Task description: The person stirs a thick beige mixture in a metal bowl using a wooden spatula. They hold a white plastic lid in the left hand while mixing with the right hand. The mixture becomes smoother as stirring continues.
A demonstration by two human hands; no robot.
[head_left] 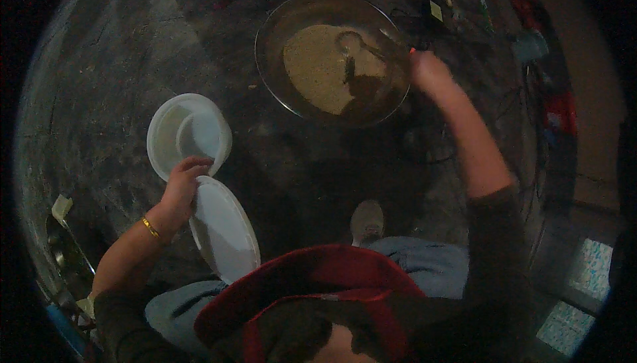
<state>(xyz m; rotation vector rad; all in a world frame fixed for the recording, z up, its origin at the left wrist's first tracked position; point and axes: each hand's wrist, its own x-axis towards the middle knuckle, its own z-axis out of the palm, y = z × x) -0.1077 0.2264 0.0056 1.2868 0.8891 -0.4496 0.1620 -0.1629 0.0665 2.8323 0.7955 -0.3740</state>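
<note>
A wide, shallow metal bowl (271,72) stands on the dark floor, with a pale yellowish mass (313,72), perhaps liquid or batter, at its bottom. Over it lies the round head of a ladle (350,42), whose dark handle runs to the bowl's right edge. There my right hand (429,74), slightly blurred, is closed around the handle's end. My left hand (186,184) grips the near rim of a white plastic tub (166,114), tilted so that its inside shows. Just below that hand a white round lid (226,228) leans towards my left leg; whether my fingers also hold it is unclear.
A shoe (368,218) shows between the bowl and my knees. Cables and a small yellow-labelled object (436,11) lie at the upper right, near a grey-blue cup-like thing (530,47). A shiny metal vessel (67,248) is at the lower left. Patterned sheets (567,328) lie lower right.
</note>
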